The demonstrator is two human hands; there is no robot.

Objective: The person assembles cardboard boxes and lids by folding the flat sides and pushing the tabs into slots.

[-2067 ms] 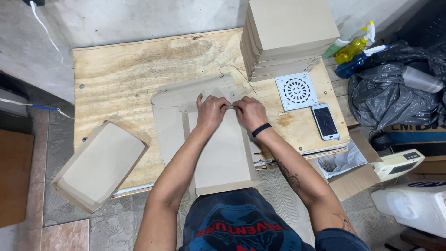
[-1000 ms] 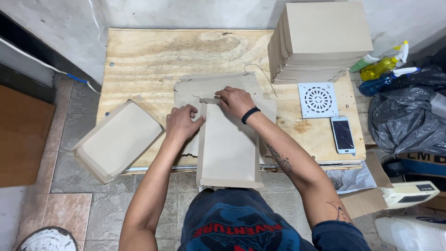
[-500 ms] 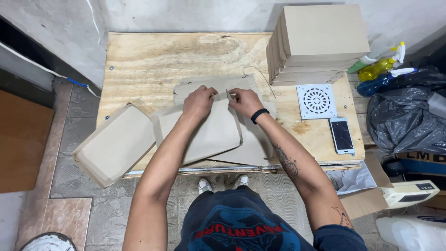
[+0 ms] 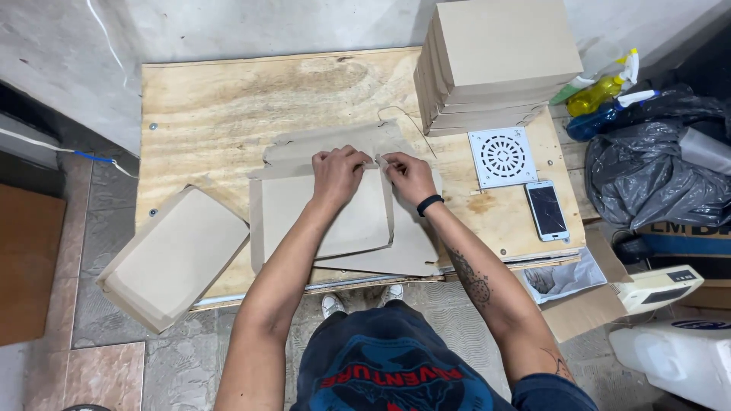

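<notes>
A flat brown cardboard sheet (image 4: 327, 221) on the plywood table (image 4: 221, 106) is pinched at its top edge by the left hand (image 4: 337, 173) and the right hand (image 4: 410, 176).

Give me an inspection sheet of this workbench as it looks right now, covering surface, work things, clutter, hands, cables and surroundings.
Surface: plywood tabletop, bare at the back left.
Job's things: flat cardboard blank being folded; folded box overhanging the left edge; stack of finished boxes at back right.
Clutter: white drain grate, phone, spray bottles.
Grippers: left hand and right hand both pinch the blank's top flap.
Cables: thin wire on the tabletop; white cable along the wall.
Surroundings: black plastic bag, tiled floor, concrete wall.
</notes>
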